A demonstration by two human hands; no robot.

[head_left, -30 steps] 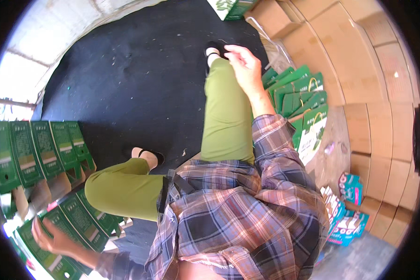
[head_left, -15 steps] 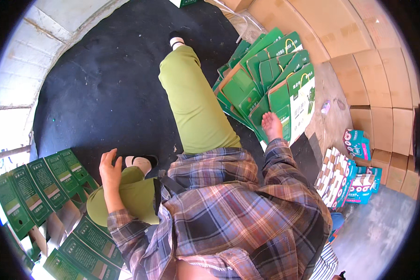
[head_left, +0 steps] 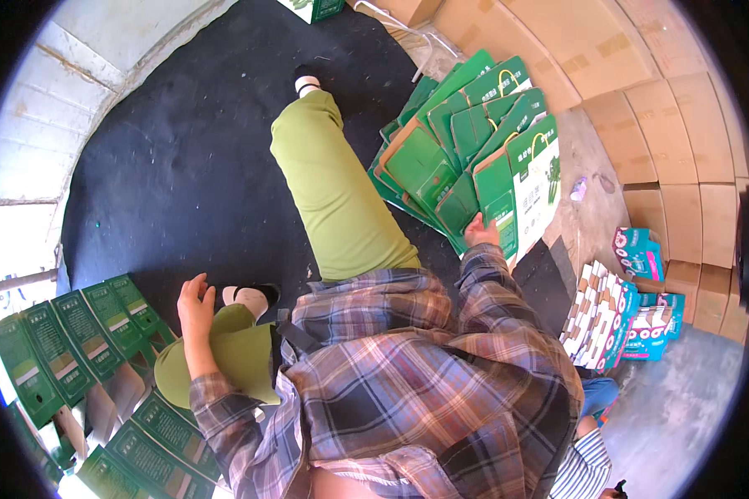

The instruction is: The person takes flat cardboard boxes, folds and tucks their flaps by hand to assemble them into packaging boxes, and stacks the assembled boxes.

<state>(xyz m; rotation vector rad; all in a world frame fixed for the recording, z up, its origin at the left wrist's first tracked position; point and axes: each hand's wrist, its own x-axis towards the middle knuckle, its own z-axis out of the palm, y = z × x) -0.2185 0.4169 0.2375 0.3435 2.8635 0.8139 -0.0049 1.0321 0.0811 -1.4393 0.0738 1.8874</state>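
Note:
My right hand (head_left: 481, 232) is at the lower edge of a flattened green carton (head_left: 497, 202), thumb and fingers closed about that edge. The carton lies in a fanned stack of flat green cartons (head_left: 424, 162) with yellow cord handles. Its neighbour on the right is a green and white carton panel (head_left: 538, 195) with a leafy vegetable picture. My left hand (head_left: 195, 306) hovers over my bent left knee, fingers loosely curled and apart, holding nothing. Left of it stand rows of green cartons (head_left: 86, 338), set up with open tops.
Brown cardboard boxes (head_left: 624, 137) are stacked along the right. Teal and white packages (head_left: 595, 320) stand at the lower right, near a person in a striped sleeve (head_left: 582, 466). Black sheeting (head_left: 183, 158) covers the floor. A green and white box (head_left: 318, 8) is at the far edge.
My right hand has gone down onto the lower edge of the flat carton, its fingers now at the cardboard. My left hand has barely moved. More of the person at lower right shows.

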